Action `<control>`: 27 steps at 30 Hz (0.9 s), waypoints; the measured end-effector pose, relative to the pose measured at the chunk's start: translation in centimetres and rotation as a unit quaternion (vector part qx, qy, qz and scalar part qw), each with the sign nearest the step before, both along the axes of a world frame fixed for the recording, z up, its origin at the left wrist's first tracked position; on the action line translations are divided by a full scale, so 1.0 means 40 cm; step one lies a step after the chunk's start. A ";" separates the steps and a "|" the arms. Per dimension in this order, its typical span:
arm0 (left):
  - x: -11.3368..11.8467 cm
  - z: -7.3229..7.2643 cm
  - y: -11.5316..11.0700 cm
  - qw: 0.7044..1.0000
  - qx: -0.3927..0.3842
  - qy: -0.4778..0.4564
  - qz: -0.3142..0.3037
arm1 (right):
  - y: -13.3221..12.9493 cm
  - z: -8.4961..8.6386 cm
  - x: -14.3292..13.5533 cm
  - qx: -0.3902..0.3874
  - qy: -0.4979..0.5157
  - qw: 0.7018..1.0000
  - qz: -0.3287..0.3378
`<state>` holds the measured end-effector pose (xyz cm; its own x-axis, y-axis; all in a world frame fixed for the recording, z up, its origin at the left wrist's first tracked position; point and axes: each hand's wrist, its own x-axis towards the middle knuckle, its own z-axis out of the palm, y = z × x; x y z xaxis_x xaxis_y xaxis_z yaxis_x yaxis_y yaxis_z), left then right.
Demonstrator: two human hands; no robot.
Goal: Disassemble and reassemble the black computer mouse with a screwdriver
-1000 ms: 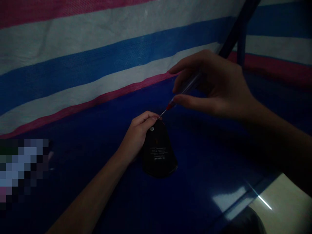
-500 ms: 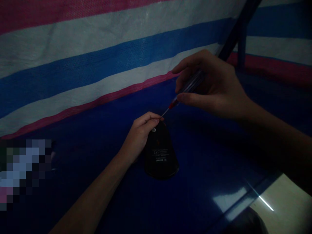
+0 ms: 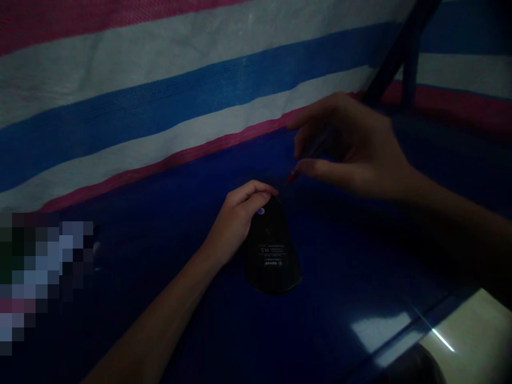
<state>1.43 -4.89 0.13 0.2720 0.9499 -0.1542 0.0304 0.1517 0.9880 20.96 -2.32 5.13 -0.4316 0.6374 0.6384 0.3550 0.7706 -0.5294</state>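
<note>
A black, flat, tapered device point(image 3: 272, 240) lies on the blue table, its printed underside with small white lettering and a CE mark facing up. My left hand point(image 3: 244, 208) pinches its narrow far end between thumb and fingers. Just above and to the right of that end, my right hand point(image 3: 356, 144) holds a screwdriver point(image 3: 316, 144) with a dark clear handle and a red collar. Its tip points down toward the device's narrow end. The thin shaft is blurred and dark, so I cannot tell whether the tip touches anything.
The dark blue tabletop point(image 3: 208, 330) is glossy. Behind it hangs a red, white and blue striped tarp point(image 3: 160, 90). A dark slanted frame bar point(image 3: 392, 64) stands at the back right. A pixelated patch covers something at the left. Pale floor shows past the table edge at lower right.
The screwdriver has drawn back up and right from the device's narrow end, where its shaft met my left fingertips. My left hand keeps its grip. The whole view has shifted slightly.
</note>
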 end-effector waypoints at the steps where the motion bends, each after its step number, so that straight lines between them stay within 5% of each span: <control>1: 0.000 -0.001 0.000 1.000 0.002 -0.001 0.000 | 0.001 0.004 0.000 0.005 0.036 0.999 -0.017; 6: -0.001 -0.006 0.002 1.000 0.007 0.005 0.004 | -0.001 0.018 -0.005 -0.060 0.181 0.982 0.006; 11: 0.000 -0.004 0.003 1.000 0.007 0.010 0.005 | -0.013 0.009 -0.013 -0.023 0.084 0.996 -0.015; 20: 0.001 0.000 0.000 1.000 0.025 0.019 0.000 | -0.014 0.003 -0.011 -0.041 0.065 0.997 -0.010; 27: 0.003 0.003 -0.015 0.995 0.097 0.023 0.005 | -0.015 -0.011 -0.046 -0.133 0.186 0.973 -0.015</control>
<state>1.54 -5.51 0.26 0.2587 0.9657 0.0213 0.0754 -0.0422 0.9963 19.10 -2.91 4.69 -0.1809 0.8097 0.5583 0.1202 0.5816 -0.8046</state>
